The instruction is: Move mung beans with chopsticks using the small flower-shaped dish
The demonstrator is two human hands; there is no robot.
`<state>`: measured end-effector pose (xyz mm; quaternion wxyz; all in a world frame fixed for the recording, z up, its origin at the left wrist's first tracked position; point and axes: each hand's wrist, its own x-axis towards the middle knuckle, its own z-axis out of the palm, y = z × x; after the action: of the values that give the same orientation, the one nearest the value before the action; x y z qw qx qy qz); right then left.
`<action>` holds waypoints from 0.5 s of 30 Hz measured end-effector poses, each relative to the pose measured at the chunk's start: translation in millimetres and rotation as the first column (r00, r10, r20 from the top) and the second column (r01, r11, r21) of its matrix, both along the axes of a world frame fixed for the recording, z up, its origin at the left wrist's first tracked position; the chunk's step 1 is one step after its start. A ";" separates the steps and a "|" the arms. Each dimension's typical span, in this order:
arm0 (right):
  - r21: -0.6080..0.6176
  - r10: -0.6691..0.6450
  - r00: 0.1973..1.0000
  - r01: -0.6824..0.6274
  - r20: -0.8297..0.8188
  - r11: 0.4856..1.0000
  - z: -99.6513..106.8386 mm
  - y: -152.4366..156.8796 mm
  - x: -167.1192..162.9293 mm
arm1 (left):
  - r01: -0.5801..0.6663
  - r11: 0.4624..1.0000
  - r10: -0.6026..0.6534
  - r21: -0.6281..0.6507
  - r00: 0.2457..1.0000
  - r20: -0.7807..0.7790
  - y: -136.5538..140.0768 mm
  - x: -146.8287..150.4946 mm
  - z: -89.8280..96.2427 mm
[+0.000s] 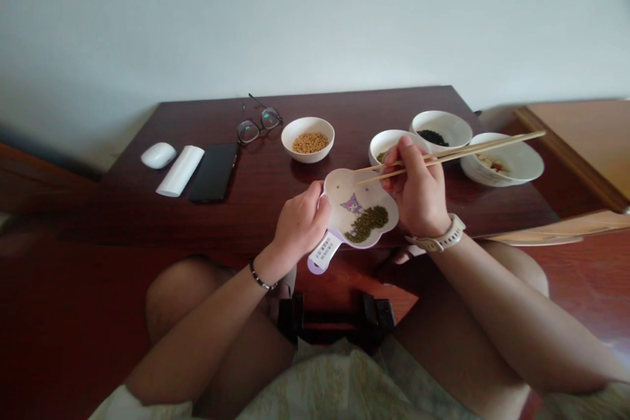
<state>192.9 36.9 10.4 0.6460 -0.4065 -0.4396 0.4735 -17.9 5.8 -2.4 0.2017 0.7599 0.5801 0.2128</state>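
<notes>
My left hand (pixel 304 220) grips the edge of a purple-and-white scalloped dish (pixel 337 193) with a short labelled handle and a cartoon figure printed inside. The dish is tilted, and small green beans (pixel 368 223) lie heaped along its lower side. In my right hand (pixel 420 190) is a pair of wooden chopsticks (pixel 485 146), their tips over the upper part of the dish with no bean visible between them. Just behind my right hand stands a white bowl (pixel 386 140) with some green beans in it, partly hidden by my fingers.
A white bowl (pixel 308 156) of yellow beans stands mid-table. To the right are a bowl (pixel 460 125) of dark pieces and another bowl (pixel 522 170) of mixed pieces. Glasses (pixel 259 126), a black phone (pixel 214 172), a white case (pixel 180 170) and a white rounded object (pixel 158 155) lie left.
</notes>
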 end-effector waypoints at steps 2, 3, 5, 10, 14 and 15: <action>-0.024 -0.003 1.000 0.003 0.001 1.000 -2.4 -1.5 -2.9 | -0.002 1.000 0.002 -0.004 1.000 0.004 0.4 -0.6 -0.2; -0.029 -0.008 1.000 0.008 0.000 1.000 -2.9 -2.4 -4.0 | -0.004 1.000 0.004 -0.008 1.000 0.008 0.6 -0.8 -0.2; -0.030 -0.017 1.000 0.017 -0.009 0.999 -2.9 -4.1 -5.5 | -0.005 1.000 0.005 -0.012 1.000 0.009 1.1 -1.4 -0.4; -0.028 -0.022 1.000 0.022 0.019 0.999 -0.8 -7.8 -6.5 | 0.003 1.000 -0.003 -0.001 1.000 -0.010 1.0 -2.1 -2.1; -0.026 -0.006 1.000 0.007 0.028 1.000 -0.1 -9.7 -7.0 | 0.007 1.000 -0.007 0.001 1.000 -0.012 0.6 -2.0 -2.8; -0.027 0.000 1.000 0.000 0.025 1.000 0.1 -9.9 -7.1 | 0.010 1.000 -0.010 0.003 1.000 -0.010 0.4 -2.0 -2.6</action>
<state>185.8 27.0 10.5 0.6350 -0.4211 -0.4412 0.4742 -19.9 6.3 -5.0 0.1989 0.7640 0.5772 0.2090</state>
